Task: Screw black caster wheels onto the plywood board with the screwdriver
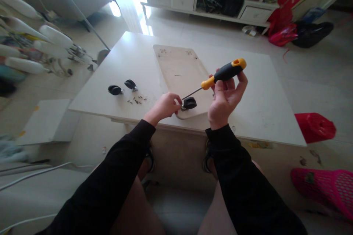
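My right hand point(224, 99) is wrapped round the black and yellow handle of a screwdriver point(226, 71). Its shaft slants down to the left, and the tip is by the metal plate of a black caster wheel point(189, 102). This caster sits at the near end of a cream rectangular board point(182, 64). Beside the plate, my left hand point(167, 105) has its fingertips pinched together near the screwdriver tip; what they hold is too small to make out. Two more casters, one black point(115, 90) and another point(130, 84), lie to the left with several small screws point(136, 101).
The white table point(256, 91) carries all of this. A red stool-like object point(316, 127) stands past its right end, with a pink mesh basket point(325, 191) nearer me. A white box point(45, 121) is at the left, and a white TV cabinet point(171, 0) stands beyond.
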`<action>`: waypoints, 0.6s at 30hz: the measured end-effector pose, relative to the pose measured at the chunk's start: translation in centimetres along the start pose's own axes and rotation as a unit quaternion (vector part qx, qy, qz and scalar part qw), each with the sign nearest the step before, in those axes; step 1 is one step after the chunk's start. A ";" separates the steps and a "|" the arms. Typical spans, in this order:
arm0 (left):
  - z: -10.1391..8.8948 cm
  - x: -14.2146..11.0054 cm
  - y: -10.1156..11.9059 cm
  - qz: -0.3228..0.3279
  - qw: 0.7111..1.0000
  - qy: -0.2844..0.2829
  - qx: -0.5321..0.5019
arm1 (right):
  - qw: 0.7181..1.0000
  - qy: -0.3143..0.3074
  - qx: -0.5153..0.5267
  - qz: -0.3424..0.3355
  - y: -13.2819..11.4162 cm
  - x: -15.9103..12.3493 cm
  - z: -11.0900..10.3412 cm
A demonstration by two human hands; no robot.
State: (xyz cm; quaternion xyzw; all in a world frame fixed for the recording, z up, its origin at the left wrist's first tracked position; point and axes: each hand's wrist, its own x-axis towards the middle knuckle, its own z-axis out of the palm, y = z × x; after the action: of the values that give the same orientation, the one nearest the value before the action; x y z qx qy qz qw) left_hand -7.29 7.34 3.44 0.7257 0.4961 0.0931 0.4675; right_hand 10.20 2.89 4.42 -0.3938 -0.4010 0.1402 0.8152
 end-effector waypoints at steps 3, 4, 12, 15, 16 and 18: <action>0.1 0.1 -0.1 0.004 1.000 0.005 0.006 | 1.000 0.009 0.006 0.008 0.1 0.2 -0.2; 0.1 0.2 -0.2 0.007 1.000 0.008 0.011 | 1.000 0.010 0.003 0.006 0.1 0.3 -0.2; 0.2 0.5 -0.1 0.033 0.993 0.059 0.099 | 0.999 0.018 -0.026 0.001 0.2 0.6 -0.6; 0.0 0.5 -0.3 0.042 0.994 0.050 0.091 | 0.999 0.022 -0.031 0.001 0.1 0.8 -0.8; -0.1 0.5 -0.3 0.045 0.994 0.043 0.086 | 0.999 0.023 -0.033 0.000 0.1 0.8 -0.8; -0.2 0.5 -0.4 0.046 0.995 0.034 0.084 | 0.999 0.026 -0.030 0.001 0.1 0.8 -0.9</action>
State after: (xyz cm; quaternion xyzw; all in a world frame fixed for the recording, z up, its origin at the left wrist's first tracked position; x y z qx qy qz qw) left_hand -7.46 7.88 3.06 0.7809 0.4837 0.0976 0.3830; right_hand 11.45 2.90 4.48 -0.4219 -0.3837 0.1187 0.8128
